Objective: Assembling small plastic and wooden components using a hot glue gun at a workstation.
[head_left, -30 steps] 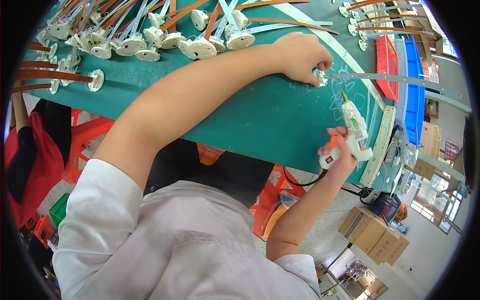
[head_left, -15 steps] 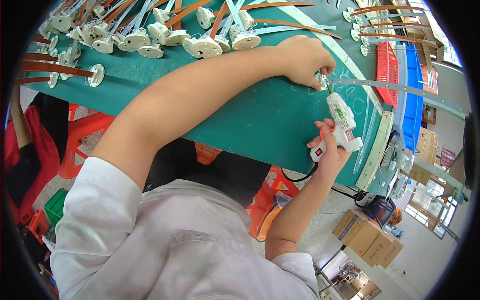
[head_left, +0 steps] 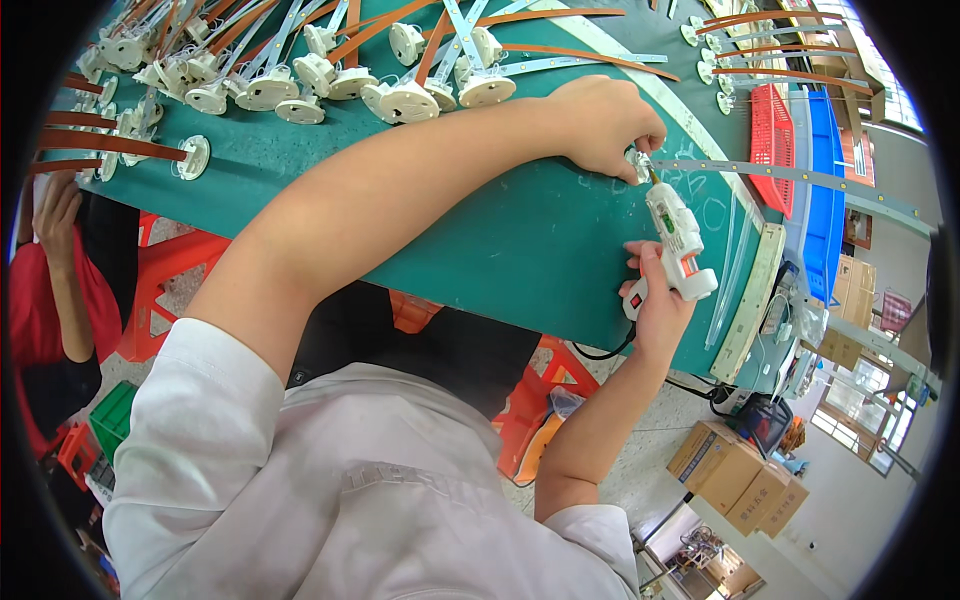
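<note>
My left hand (head_left: 605,125) reaches across the green table, fingers pinched round a small white fitting (head_left: 640,163) at the end of a long pale LED strip (head_left: 780,172). That strip runs off to the right, over the red basket. A white hot glue gun (head_left: 676,228) is gripped by its handle in my right hand (head_left: 660,295). Its nozzle points up at the fitting, at or very close to it; actual contact is too small to tell. A black cord (head_left: 605,356) leaves the gun's lower end.
Many round white bases (head_left: 405,100) with brown and pale strips crowd the table's far left; several more lie at far right. A red basket (head_left: 771,150) and blue tray (head_left: 824,190) stand at right. Another person's hand (head_left: 57,215) shows at left, by a red stool (head_left: 175,265).
The glue gun and my right hand have shifted slightly left. My left hand stays nearly in place. At the left edge, the other person's hand has risen toward the table.
</note>
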The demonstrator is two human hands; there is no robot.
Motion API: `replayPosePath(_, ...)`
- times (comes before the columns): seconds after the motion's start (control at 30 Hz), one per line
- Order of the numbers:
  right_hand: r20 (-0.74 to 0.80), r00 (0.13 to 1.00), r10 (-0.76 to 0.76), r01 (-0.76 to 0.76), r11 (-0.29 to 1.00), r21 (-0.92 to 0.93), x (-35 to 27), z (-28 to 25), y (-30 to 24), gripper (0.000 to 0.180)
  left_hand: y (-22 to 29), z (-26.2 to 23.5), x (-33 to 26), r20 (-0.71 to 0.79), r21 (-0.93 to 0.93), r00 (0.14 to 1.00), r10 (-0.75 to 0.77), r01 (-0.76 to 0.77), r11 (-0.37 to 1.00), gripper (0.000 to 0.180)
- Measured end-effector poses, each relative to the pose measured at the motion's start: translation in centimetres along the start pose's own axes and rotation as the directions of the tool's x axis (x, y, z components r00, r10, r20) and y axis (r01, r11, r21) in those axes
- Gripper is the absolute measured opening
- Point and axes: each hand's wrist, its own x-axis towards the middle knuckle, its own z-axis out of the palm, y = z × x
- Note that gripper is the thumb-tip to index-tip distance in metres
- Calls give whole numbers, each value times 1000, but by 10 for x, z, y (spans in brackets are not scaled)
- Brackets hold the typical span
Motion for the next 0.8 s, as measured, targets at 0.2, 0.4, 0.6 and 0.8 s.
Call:
replayPosePath(0.2, -25, 993, -113, 109, 985, -134, 3, -3, 10, 19, 0, 1, 1, -7, 2, 1000, 1, -1, 1000, 36)
replayPosePath(0.4, -65, 994, -89, 80, 989, -128, 6, -2, 7, 20, -4, 3, 1, -43, 50, 998, 56, -54, 997, 39)
replayPosePath(0.6, -74, 993, -86, 80, 993, -84, 6, -2, 8, 21, 1, 0, 0, 3, 16, 1000, -4, 4, 1000, 36)
replayPosePath(0.8, -84, 994, -69, 62, 994, -87, 5, -2, 8, 21, 2, -2, 0, 7, 18, 1000, -12, 11, 1000, 36)
